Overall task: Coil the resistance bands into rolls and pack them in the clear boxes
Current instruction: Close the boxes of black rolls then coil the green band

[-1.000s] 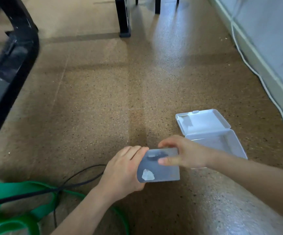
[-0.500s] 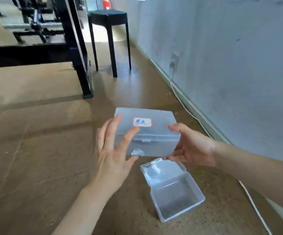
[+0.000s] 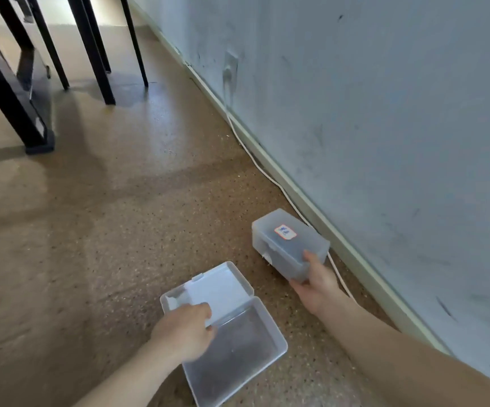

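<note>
Head view. Thin clear plastic, judged light, stiff and slippery; best taken by the short ends, not the flexing lid. Closed labelled box (image 3: 289, 245) low beside the skirting (image 3: 352, 254), pinched at its near end by right hand (image 3: 315, 284), thumb on top. Open box (image 3: 232, 348) on the floor (image 3: 120, 230), left hand (image 3: 183, 333) curled over its lid edge near the hinge. No bands visible.

The left hand (image 3: 183, 333) and right hand (image 3: 315, 284) are bare. The left forearm (image 3: 129, 377) and right forearm (image 3: 399, 353) are bare too, uncovered to the picture's edge.
</note>
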The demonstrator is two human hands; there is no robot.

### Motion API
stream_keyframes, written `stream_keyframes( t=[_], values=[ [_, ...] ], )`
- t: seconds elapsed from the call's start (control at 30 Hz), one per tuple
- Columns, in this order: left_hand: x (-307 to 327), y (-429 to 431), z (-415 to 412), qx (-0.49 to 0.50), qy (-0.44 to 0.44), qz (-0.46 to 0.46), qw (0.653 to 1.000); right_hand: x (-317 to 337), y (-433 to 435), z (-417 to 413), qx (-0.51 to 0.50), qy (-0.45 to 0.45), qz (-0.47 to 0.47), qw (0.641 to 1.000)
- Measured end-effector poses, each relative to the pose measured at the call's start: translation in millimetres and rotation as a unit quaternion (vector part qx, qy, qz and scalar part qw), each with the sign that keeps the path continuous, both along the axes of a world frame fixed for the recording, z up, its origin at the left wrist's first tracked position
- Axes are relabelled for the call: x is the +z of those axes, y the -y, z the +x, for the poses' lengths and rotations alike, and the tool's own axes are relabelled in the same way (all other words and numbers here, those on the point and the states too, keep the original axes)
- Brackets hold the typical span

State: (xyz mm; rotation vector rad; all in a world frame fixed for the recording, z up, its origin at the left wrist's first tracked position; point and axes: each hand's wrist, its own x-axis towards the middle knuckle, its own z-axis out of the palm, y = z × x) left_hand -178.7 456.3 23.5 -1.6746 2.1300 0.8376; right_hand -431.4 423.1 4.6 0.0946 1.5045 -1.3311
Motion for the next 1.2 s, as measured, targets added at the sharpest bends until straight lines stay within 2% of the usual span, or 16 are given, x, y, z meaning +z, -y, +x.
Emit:
stream_keyframes(
  t=[0.07, 0.17, 0.27, 0.37, 0.47, 0.53, 0.6, 0.67, 0.7, 0.73, 0.77, 0.83, 0.93, 1.0, 1.1, 1.2],
  values=[
    [-10.8, -6.4, -1.0, -0.027, 0.035, -0.001, 0.999, -14.9, 7.4, -4.3, -0.025, -0.001, -0.011, 1.000],
    [-16.8, -6.6, -3.3, -0.054, 0.068, -0.036, 0.996, -29.0, 18.5, -7.0, -0.008, -0.080, 0.041, 0.996],
    [-16.9, -5.4, -3.3, -0.083, 0.114, -0.060, 0.988, -29.7, 16.6, -5.5, 0.051, -0.119, 0.122, 0.984],
    [-8.1, -6.8, -2.3, -0.110, 0.139, -0.073, 0.982, -16.5, -4.9, -1.0, 0.146, -0.145, 0.155, 0.966],
    [14.7, -17.9, 1.6, -0.105, 0.117, -0.096, 0.983, 16.5, -47.2, 11.8, 0.356, -0.227, 0.144, 0.895],
    [40.5, -33.6, 6.5, -0.078, 0.088, -0.097, 0.988, 50.6, -80.8, 24.2, 0.486, -0.215, 0.089, 0.842],
    [69.6, -53.4, 13.9, -0.056, 0.044, -0.100, 0.992, 85.4, -113.3, 36.4, 0.547, -0.219, 0.026, 0.807],
    [101.6, -76.4, 26.0, -0.013, -0.033, -0.121, 0.992, 115.0, -139.0, 46.0, 0.584, -0.329, 0.010, 0.743],
    [118.0, -89.7, 33.2, 0.017, -0.078, -0.134, 0.988, 129.5, -149.7, 49.6, 0.589, -0.379, 0.019, 0.714],
    [134.9, -104.1, 42.5, 0.058, -0.115, -0.144, 0.981, 143.2, -160.5, 54.1, 0.584, -0.403, 0.032, 0.704],
    [149.3, -118.9, 54.5, 0.100, -0.133, -0.151, 0.974, 155.8, -170.4, 58.0, 0.573, -0.407, 0.043, 0.710],
    [175.2, -150.6, 85.8, 0.143, -0.090, -0.154, 0.973, 173.7, -193.9, 66.4, 0.559, -0.402, 0.072, 0.722],
    [200.5, -196.7, 141.2, 0.080, 0.059, -0.046, 0.994, 193.5, -232.2, 78.8, 0.541, -0.423, 0.129, 0.715],
    [205.7, -224.3, 170.5, 0.012, 0.133, 0.016, 0.991, 201.4, -251.2, 87.9, 0.524, -0.434, 0.156, 0.716],
    [187.0, -264.9, 186.8, -0.084, 0.101, 0.011, 0.991, 182.4, -276.6, 106.1, 0.528, -0.441, 0.192, 0.699],
    [140.4, -319.1, 180.1, -0.121, 0.067, 0.079, 0.987, 140.0, -310.6, 129.4, 0.536, -0.472, 0.197, 0.672]
  ],
)
